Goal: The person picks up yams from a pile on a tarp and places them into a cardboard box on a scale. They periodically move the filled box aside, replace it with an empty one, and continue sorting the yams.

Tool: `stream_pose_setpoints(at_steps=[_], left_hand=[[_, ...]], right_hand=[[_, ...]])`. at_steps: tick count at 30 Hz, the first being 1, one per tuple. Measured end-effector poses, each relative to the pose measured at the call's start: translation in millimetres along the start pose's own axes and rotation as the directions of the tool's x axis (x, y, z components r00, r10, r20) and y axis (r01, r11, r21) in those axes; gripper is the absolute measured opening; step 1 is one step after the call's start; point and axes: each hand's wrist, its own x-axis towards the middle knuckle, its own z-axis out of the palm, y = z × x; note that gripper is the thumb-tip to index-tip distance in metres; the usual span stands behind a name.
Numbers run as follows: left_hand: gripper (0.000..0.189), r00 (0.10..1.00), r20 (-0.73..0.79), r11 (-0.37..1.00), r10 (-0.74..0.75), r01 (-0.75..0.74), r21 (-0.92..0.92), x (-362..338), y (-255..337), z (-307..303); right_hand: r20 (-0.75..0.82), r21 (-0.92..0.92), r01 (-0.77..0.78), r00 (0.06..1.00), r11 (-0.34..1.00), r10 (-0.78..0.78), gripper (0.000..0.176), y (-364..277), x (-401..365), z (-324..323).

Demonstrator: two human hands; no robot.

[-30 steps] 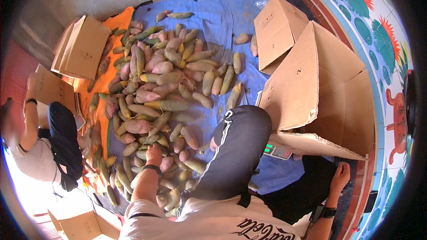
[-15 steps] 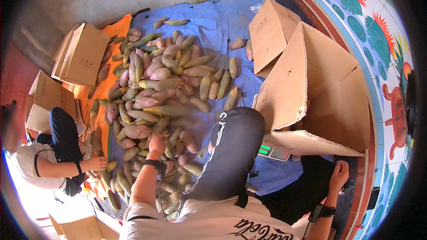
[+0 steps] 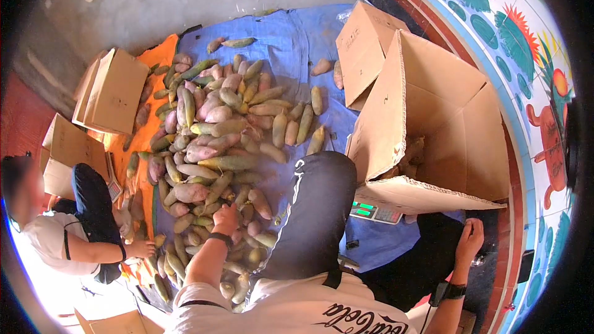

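A large heap of greenish and purple-pink tubers (image 3: pixel 229 127) lies on a blue sheet (image 3: pixel 272 34) in front of me. My left hand (image 3: pixel 226 218) is at the near part of the heap, its fingers bent down over the tubers; whether it grips one is hidden. My right hand (image 3: pixel 471 236) rests by my right knee, away from the heap, fingers loosely curled and apart, with nothing seen in it. A big open cardboard box (image 3: pixel 455 142) stands to the right on a scale with a green display (image 3: pixel 365 209). Some tubers show inside the box.
A second box (image 3: pixel 365 49) stands behind the big one. At the left, a co-worker (image 3: pixel 68 238) sits beside an orange sheet (image 3: pixel 148 55) with more boxes (image 3: pixel 114 93). Another box (image 3: pixel 117 323) is at the bottom left. A tiled wall runs along the right.
My left hand has moved slightly down and right over the heap. The view has shifted, and more of the tubers inside the big box now show.
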Motion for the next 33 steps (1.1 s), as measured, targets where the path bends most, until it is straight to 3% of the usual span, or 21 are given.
stream_pose_setpoints(at_steps=[4,6,8,11,12,14,16,20,21,23,26,29,33], left_hand=[[0.032,1.0,0.012,0.999,0.027,-0.026,-0.042,-9,1,-19],[0.037,0.994,0.093,0.995,-0.064,0.071,-0.074,-20,9,-46],[0.043,0.996,0.056,0.992,-0.066,0.072,-0.102,-24,9,-59],[0.049,0.988,-0.126,0.941,-0.094,0.047,-0.336,-28,14,-94],[0.049,0.987,-0.131,0.941,-0.095,0.046,-0.335,-31,17,-110],[0.045,0.835,-0.543,0.797,-0.088,-0.268,-0.542,-42,30,-149],[0.042,0.66,-0.741,0.683,-0.121,-0.487,-0.545,-56,50,-200],[0.047,0.415,-0.882,0.475,-0.221,-0.744,-0.469,-86,87,-281],[0.047,0.41,-0.884,0.476,-0.223,-0.746,-0.466,-97,96,-300],[0.049,0.194,-0.964,0.404,-0.182,-0.879,-0.254,-112,115,-326],[0.052,0.075,-0.997,0.406,-0.031,-0.91,-0.081,-128,140,-349],[0.046,0.079,-0.996,0.162,0.031,-0.984,-0.073,-133,172,-358],[0.052,0.11,-0.977,0.102,0.181,-0.99,-0.093,-147,203,-364]], right_hand=[[-0.017,0.066,-0.011,1.0,0.998,0.013,0.008,-2,0,2],[-0.037,0.065,0.006,0.999,0.998,-0.004,0.008,3,-1,3],[-0.048,0.064,0.027,0.999,0.998,-0.024,0.008,4,-2,3],[-0.047,0.061,0.021,0.999,0.998,-0.018,0.008,1,-2,2],[-0.052,0.059,0.024,0.998,0.998,-0.021,0.008,1,-2,3],[-0.061,0.06,0.028,0.998,0.998,-0.024,0.009,1,-2,4],[-0.077,0.061,0.019,0.997,0.998,-0.015,0.009,2,-2,5],[-0.074,0.073,0.001,0.997,0.997,0.004,0.009,4,-4,3],[-0.071,0.069,-0.012,0.997,0.998,0.017,0.009,3,-4,2],[-0.073,0.067,-0.022,0.997,0.998,0.027,0.009,3,-5,2],[-0.075,0.068,-0.036,0.996,0.997,0.041,0.008,5,-6,2],[-0.083,0.083,-0.015,0.996,0.996,0.022,0.007,7,-5,1],[-0.093,0.079,-0.004,0.996,0.997,0.012,0.007,4,-6,2]])
